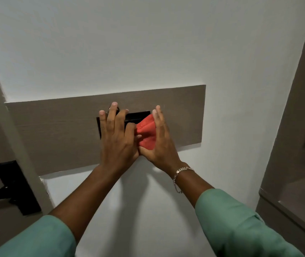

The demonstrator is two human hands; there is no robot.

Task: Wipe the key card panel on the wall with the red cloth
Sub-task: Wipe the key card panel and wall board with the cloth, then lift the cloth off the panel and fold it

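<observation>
A black key card panel (137, 115) is set in a brown wooden strip (55, 130) on the white wall. My left hand (117, 136) lies flat over the panel's left part, fingers spread, thumb touching the cloth. My right hand (160, 140) presses the bunched red cloth (147, 132) against the panel's right side, fingers straight and pointing up. Most of the panel is hidden behind both hands and the cloth.
A door with a black lever handle and plate (12, 186) is at the lower left. A brown cabinet or door frame (292, 145) stands at the right. A chain bracelet (180, 175) hangs on my right wrist.
</observation>
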